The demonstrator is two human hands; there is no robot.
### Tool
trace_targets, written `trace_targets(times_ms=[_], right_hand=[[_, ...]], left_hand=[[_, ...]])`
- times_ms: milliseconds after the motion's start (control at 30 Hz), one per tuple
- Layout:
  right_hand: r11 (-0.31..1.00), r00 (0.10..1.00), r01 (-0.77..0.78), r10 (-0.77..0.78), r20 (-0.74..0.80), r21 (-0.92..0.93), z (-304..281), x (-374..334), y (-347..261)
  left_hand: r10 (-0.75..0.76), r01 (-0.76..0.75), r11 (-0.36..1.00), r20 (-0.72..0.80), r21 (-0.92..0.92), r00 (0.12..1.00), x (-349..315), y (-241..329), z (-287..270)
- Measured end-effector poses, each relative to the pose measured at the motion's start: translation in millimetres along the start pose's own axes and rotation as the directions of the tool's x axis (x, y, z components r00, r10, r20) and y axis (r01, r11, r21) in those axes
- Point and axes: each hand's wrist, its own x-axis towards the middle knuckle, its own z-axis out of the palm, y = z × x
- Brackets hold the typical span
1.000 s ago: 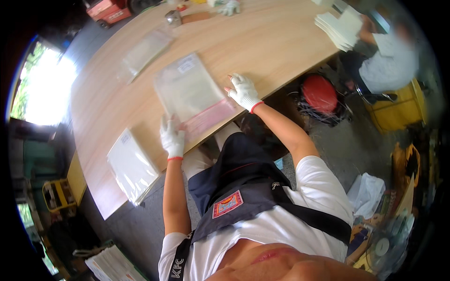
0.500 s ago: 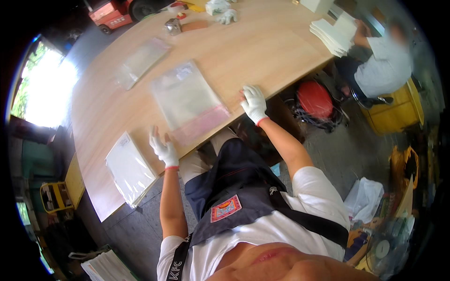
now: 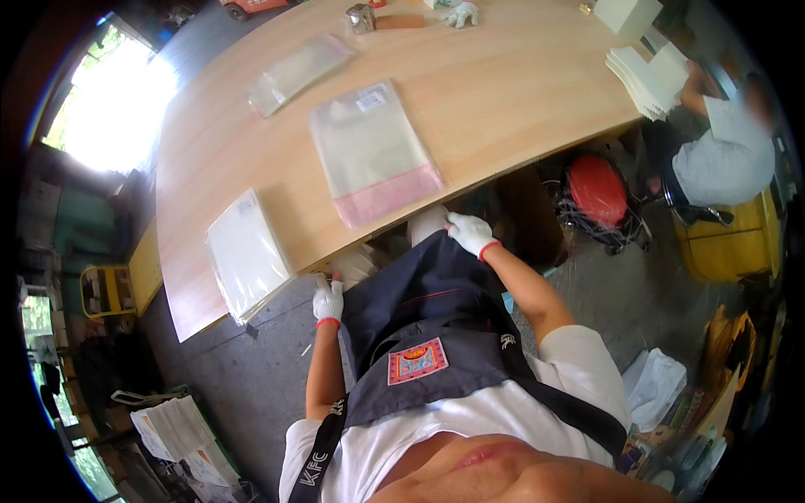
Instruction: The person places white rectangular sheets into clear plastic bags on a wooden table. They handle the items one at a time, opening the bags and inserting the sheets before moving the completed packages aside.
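Both my hands wear white gloves with red cuffs and are down at my lap, below the table edge. My right hand [image 3: 470,233] has its fingers curled at the upper right corner of my dark apron [image 3: 419,281], over the knee. At the apron's left edge is my left hand [image 3: 328,300], fingers apart, with nothing visible in it. On the table in front of me lies a stack of clear plastic bags [image 3: 369,142] with a pink band along the near end. Left of it, close to the edge, a plastic-wrapped white stack [image 3: 247,256] sits.
Another bundle of clear bags [image 3: 302,74] lies farther back on the wooden table [image 3: 511,109]. A metal tape dispenser [image 3: 360,18] and a white glove [image 3: 460,14] are at the far side. At right, a seated person [image 3: 725,159] handles white sheets [image 3: 641,80]. A red stool [image 3: 597,189] stands under the edge.
Both hands have left the tabletop and come back toward me to the apron on my lap. The view has shifted, so the table appears farther right.
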Motion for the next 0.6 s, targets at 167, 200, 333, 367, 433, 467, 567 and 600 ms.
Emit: trace_targets(times_ms=[167, 200, 333, 367, 433, 467, 567, 600], right_hand=[[0.975, 0.982, 0.159, -0.172, 0.074, 0.154, -9, 9, 6], [0.977, 0.979, 0.162, -0.177, 0.100, 0.141, -9, 8, 9], [0.952, 0.940, 0.248, -0.281, 0.193, 0.179, -13, -10, 16], [0.944, 0.914, 0.159, -0.251, 0.320, 0.288, -16, -19, 15], [0.926, 0.831, 0.072, -0.260, 0.492, 0.369, -35, -49, 12], [0.900, 0.773, 0.033, -0.299, 0.560, 0.435, -41, -63, 16], [0.869, 0.671, -0.080, -0.315, 0.671, 0.488, -36, -90, 29], [0.857, 0.734, -0.128, -0.257, 0.629, 0.499, -37, -92, 35]], left_hand=[[0.264, -0.273, 0.943, -0.073, -0.192, 0.962, 25, -32, -1], [0.289, -0.284, 0.944, 0.004, -0.164, 0.957, 20, -30, -9], [0.390, -0.396, 0.918, 0.253, -0.028, 0.885, -27, -26, -45], [0.361, -0.399, 0.915, 0.318, 0.063, 0.877, -42, -33, -50], [0.227, -0.337, 0.939, 0.617, 0.067, 0.754, -67, -46, -65], [0.088, -0.170, 0.985, 0.773, 0.026, 0.628, -81, -44, -71], [0.317, -0.551, 0.833, 0.772, 0.050, 0.550, -97, -39, -75], [0.268, -0.643, 0.736, 0.779, 0.214, 0.567, -89, -31, -70]])
